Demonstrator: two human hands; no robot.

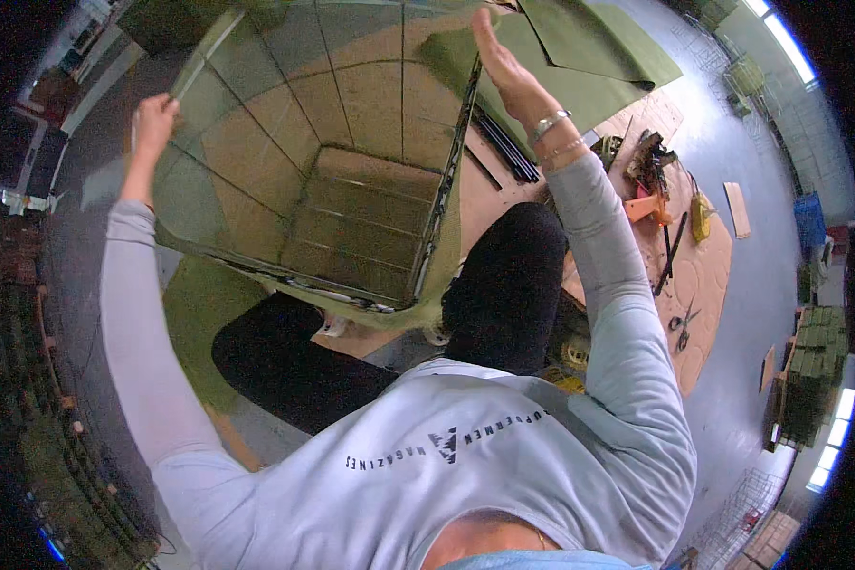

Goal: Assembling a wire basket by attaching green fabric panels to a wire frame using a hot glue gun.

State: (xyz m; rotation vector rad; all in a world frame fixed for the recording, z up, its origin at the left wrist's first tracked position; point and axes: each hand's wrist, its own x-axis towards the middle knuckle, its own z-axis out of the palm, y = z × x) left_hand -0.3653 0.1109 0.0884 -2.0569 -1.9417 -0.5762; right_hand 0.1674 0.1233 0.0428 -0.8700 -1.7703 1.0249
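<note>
In front of me is a large see-through cage of thin green mesh on a dark wire frame (342,296), tilted with its inside toward me. Thin wires run along its walls and across its brown-looking bottom panel. My left hand (152,128) is closed around the frame's upper left edge. At the upper right edge, my right hand (515,76) lies against the mesh side with its fingers stretched out. Its fingertips are close to the rim; whether the thumb hooks behind it is hidden.
A green fabric sheet (627,71) lies at the back right. Cardboard (708,328) on the floor bears scissors (682,330), an orange-handled tool (644,208) and a yellow object (700,218). Black rods (511,150) lie beside the cage. A blue crate (810,220) stands far right.
</note>
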